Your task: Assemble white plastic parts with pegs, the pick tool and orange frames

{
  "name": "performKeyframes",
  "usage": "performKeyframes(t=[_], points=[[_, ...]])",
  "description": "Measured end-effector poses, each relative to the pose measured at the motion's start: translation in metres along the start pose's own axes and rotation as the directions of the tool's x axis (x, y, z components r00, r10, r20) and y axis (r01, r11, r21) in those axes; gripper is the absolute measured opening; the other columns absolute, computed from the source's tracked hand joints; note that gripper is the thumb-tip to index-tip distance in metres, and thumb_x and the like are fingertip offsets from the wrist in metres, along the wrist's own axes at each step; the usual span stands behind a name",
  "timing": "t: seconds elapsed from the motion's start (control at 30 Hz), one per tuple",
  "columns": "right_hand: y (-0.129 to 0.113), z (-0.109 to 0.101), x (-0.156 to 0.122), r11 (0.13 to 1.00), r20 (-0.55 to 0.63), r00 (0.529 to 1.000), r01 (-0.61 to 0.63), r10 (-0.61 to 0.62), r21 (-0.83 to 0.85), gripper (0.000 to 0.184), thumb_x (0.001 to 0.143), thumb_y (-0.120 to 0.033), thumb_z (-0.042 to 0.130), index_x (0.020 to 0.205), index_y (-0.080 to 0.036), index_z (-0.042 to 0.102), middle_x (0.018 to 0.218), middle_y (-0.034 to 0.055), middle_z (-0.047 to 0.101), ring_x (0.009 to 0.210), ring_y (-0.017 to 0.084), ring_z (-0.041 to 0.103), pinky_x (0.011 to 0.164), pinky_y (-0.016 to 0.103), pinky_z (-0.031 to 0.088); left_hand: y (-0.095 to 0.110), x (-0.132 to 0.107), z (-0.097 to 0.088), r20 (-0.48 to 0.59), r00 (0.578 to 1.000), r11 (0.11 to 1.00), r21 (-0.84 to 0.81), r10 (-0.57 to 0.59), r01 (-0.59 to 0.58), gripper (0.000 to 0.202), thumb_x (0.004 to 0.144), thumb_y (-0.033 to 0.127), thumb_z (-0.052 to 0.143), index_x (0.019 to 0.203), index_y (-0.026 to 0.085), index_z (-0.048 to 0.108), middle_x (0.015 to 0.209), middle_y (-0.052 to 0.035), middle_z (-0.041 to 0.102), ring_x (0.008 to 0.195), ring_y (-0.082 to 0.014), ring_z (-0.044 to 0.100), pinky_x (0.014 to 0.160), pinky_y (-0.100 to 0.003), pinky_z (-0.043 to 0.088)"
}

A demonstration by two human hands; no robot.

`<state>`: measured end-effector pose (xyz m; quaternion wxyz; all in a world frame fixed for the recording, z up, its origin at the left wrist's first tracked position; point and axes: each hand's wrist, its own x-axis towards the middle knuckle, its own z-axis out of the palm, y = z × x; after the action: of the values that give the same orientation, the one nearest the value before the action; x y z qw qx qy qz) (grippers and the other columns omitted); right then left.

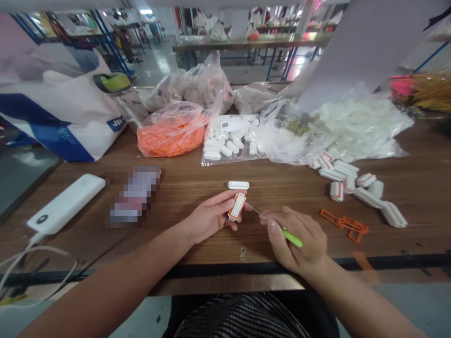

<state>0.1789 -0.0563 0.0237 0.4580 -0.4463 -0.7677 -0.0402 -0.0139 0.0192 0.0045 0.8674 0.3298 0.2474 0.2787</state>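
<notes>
My left hand [209,217] is closed round a small white connector housing [238,205] with a grid of holes and an orange seal about its edge. My right hand [299,232] grips a thin metal tool with a bright green handle [293,238]; whether it is a pick or a screwdriver I cannot tell. The tool's shaft points left, its tip close to the fingers of my left hand. Just beyond the left hand, a second white housing [238,185] lies on the table. Loose orange rectangular seals [347,225] rest right of my right hand.
Several white housings [368,196] lie scattered at the right. Clear bags of orange seals [171,134] and white parts [230,141] line the back. At left are a power bank [66,202] with a cable, a blurred-out phone [136,195], a bottle [128,101] and a large bag [52,108].
</notes>
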Motion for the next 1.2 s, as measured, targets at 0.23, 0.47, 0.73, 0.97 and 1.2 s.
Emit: performKeyframes(t=[0.23,0.47,0.73,0.97,1.2], points=[[-0.007,0.000,0.002,0.995,0.049,0.995,0.084,-0.086,0.052,0.017,0.087,-0.008,0.046,0.090,-0.020,0.057,0.073,0.0008,0.071,0.064,0.013,0.067,0.058,0.025,0.052,-0.001,-0.001,0.001,-0.095,0.994,0.999,0.028,0.046,-0.043,0.039,0.080,0.026,0.075,0.115,0.017,0.061,0.102,-0.0099,0.071,0.078,-0.0145,0.067,0.073,-0.027,0.052],[0.010,-0.020,0.010,0.988,0.056,0.987,-0.152,0.151,0.009,0.018,0.089,-0.015,0.048,0.082,-0.022,0.063,0.068,-0.0013,0.071,0.059,0.014,0.067,0.056,0.026,0.050,-0.002,0.001,0.003,-0.139,0.975,0.985,0.053,0.171,-0.165,0.033,0.078,0.023,0.077,0.107,0.017,0.064,0.101,-0.0098,0.073,0.090,-0.0153,0.065,0.079,-0.026,0.048],[0.123,-0.050,0.000,0.878,0.341,0.886,-0.133,0.313,-0.460,0.027,0.088,-0.028,0.048,0.092,-0.018,0.073,0.090,0.0106,0.074,0.079,0.026,0.070,0.066,0.037,0.052,-0.002,0.002,0.002,-0.128,0.981,0.985,0.118,0.143,-0.128,0.038,0.078,0.025,0.077,0.114,0.021,0.066,0.103,-0.0068,0.071,0.078,-0.0124,0.066,0.066,-0.022,0.049],[0.080,-0.043,0.003,0.945,0.278,0.932,-0.148,0.232,-0.293,0.034,0.090,-0.044,0.054,0.095,-0.017,0.073,0.099,0.0142,0.071,0.093,0.029,0.067,0.085,0.049,0.053,-0.004,0.002,0.005,-0.228,0.965,0.959,0.276,0.129,-0.063,0.031,0.071,0.022,0.080,0.094,0.017,0.061,0.091,-0.0011,0.068,0.083,-0.0136,0.065,0.067,-0.022,0.051],[-0.001,0.008,0.003,0.989,0.344,0.928,-0.151,0.140,0.004,0.031,0.092,-0.032,0.054,0.114,-0.013,0.067,0.084,0.0090,0.073,0.070,0.020,0.070,0.064,0.033,0.056,-0.005,-0.003,0.010,-0.094,0.975,0.869,0.477,0.200,-0.133,0.025,0.071,0.020,0.079,0.085,0.015,0.059,0.076,0.0013,0.065,0.067,-0.0087,0.056,0.065,-0.023,0.045]])
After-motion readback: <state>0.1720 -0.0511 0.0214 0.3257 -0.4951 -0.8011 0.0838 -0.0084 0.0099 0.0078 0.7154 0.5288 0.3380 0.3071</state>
